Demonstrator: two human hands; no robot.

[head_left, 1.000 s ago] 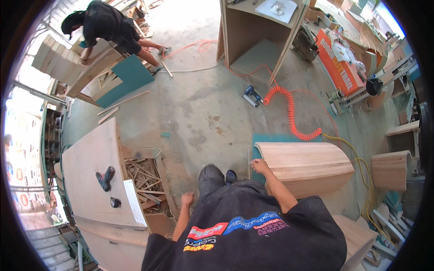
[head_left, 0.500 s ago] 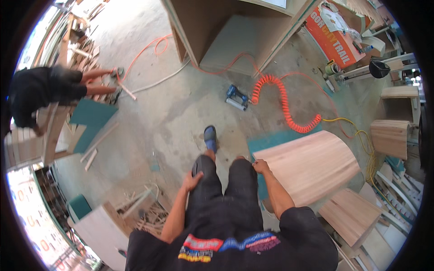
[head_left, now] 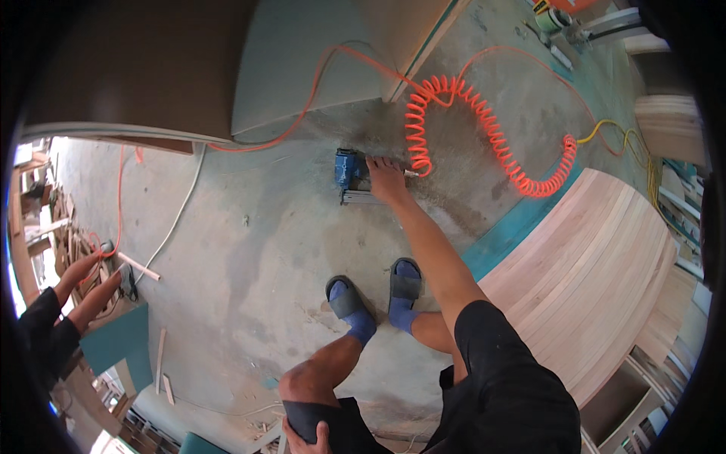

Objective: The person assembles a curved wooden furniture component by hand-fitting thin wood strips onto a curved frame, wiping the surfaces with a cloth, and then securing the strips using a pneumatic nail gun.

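A blue nail gun (head_left: 348, 172) with a silver magazine lies on the concrete floor ahead of my feet. My right arm stretches down to it, and my right hand (head_left: 387, 183) is closed around its handle. From the back of the handle, a coiled orange air hose (head_left: 491, 132) runs off to the right. My left hand (head_left: 306, 439) lies on my left thigh at the lower edge, thumb apart from the fingers, holding nothing.
A large wooden cabinet (head_left: 136, 68) stands at the far left. On the right, a curved slatted wood panel (head_left: 582, 280) lies over a teal sheet (head_left: 499, 238). Another person's legs (head_left: 87, 291) show at the left, by scrap wood strips (head_left: 140, 266) and a white cable (head_left: 178, 212).
I have come nearer the cabinet and bent down. My right hand has left my thigh and taken hold of the nail gun. My left hand stays on my leg.
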